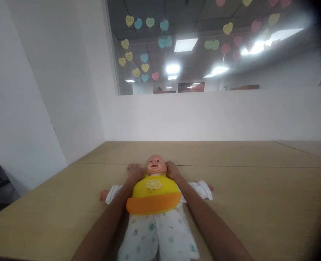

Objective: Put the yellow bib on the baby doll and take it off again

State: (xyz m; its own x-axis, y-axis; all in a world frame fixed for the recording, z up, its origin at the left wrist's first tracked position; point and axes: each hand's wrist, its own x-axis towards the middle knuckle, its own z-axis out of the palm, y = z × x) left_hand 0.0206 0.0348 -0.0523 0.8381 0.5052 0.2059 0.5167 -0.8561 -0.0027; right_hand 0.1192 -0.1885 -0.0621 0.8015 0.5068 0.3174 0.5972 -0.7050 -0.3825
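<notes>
Left hand [135, 173] rests palm down with its fingers spread, pinching nothing, at the shoulder of a yellow silicone bib [152, 191] and just beside the head of a vinyl baby doll [155, 165]. Right hand [172, 170] is curled against the other side of the doll's neck, touching the top of the bib; from here I cannot tell whether those fingers have closed on it or only lie over it.

The doll lies on its back, face up, between my left forearm [106, 217] and right forearm [206, 217]. Its smooth, glossy head sits just above the bib, which has a matte surface, a white citrus-slice outline and a curved orange catch pocket [153, 203] along its lower edge. Soft white sleeves [201, 188] spread to either side, and a small pink doll hand [103, 195] shows at the end of one. White trousers [156, 235] with a small teal and blue print run toward me.

Everything lies on a pale wood-grain worktop [231, 203], crossed by a thin seam [204, 166] behind the doll's head. Beyond stands a white wall [217, 116], and above it a window [184, 69] carries paper hearts [150, 22] in yellow, teal and pink.
</notes>
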